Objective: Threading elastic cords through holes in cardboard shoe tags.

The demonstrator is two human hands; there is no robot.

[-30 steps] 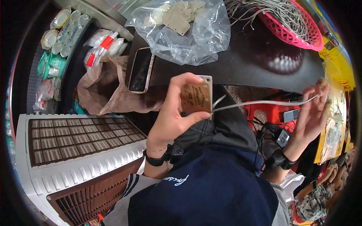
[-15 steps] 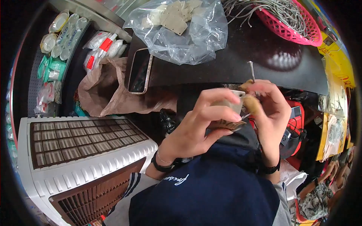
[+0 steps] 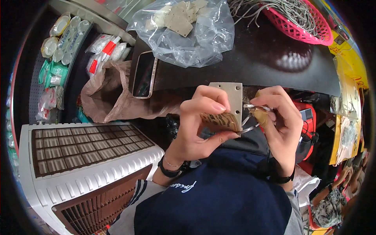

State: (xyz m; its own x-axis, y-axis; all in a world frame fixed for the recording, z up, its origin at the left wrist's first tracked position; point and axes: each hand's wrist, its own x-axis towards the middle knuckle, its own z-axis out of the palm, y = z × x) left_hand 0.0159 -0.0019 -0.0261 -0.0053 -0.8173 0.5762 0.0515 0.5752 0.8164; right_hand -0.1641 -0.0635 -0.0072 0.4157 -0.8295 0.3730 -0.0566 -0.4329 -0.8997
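My left hand [image 3: 196,127] is closed, gripping a flat grey metal plate [image 3: 234,96] with small holes near its edges. A brown printed piece [image 3: 222,121] sits under the fingers of that hand, beside the plate. My right hand [image 3: 282,119] pinches a thin grey cable [image 3: 250,128], which bends in a loop close to the plate's right edge. Whether the cable passes through a hole is hard to make out. Yellowish covers wrap the right thumb and a fingertip. Both hands are held up near the table's front edge.
On the dark table [image 3: 188,76] lie an open clear plastic bag [image 3: 211,51] of similar plates [image 3: 179,19] and a phone [image 3: 145,74]. A pink basket [image 3: 327,37] of grey cables stands far right. A brown bag [image 3: 113,94] and white air cooler [image 3: 156,150] are at left.
The plate has turned to face up and shows more of its surface. The cable end that stuck up above my right hand is gone from there; a loop now shows between the hands.
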